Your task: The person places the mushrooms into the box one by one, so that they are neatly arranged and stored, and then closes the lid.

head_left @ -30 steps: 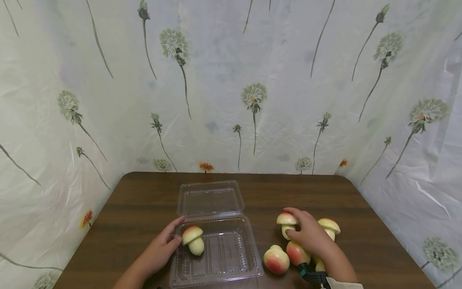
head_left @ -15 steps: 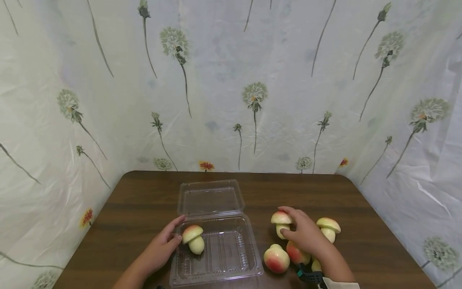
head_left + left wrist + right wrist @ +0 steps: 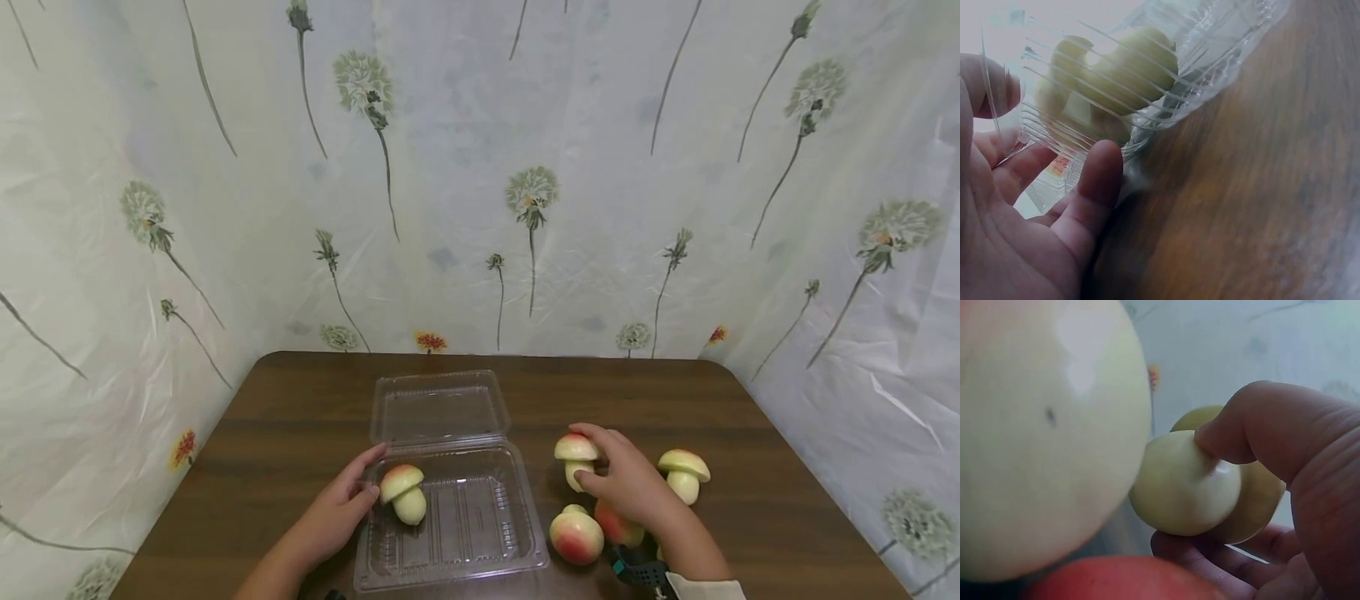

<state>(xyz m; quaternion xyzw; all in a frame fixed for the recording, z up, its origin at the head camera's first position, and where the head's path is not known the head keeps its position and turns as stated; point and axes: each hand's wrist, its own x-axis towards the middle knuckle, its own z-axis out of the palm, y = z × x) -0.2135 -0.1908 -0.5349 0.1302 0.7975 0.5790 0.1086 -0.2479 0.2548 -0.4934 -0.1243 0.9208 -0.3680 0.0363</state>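
My right hand (image 3: 633,483) grips a toy mushroom (image 3: 575,448) with a red-and-yellow cap and pale stem, holding it upright over the right part of the table. In the right wrist view the thumb presses the pale stem (image 3: 1182,487) and the fingers wrap underneath. My left hand (image 3: 333,512) holds the left side of a clear plastic clamshell box (image 3: 450,577), thumb against its wall in the left wrist view. Inside the box, at the left, another toy mushroom (image 3: 405,493) leans with its cap up.
Near my right forearm are more toy mushrooms: a cap-forward one (image 3: 576,533), a reddish one (image 3: 618,523) partly under the hand, and an upright one (image 3: 683,475). The box's lid (image 3: 441,407) lies open towards the back of the brown table (image 3: 300,400). A dandelion-print curtain (image 3: 450,208) hangs behind.
My right hand has moved left with the mushroom, towards the box and away from the upright mushroom on the right. My left hand stays at the box's side.
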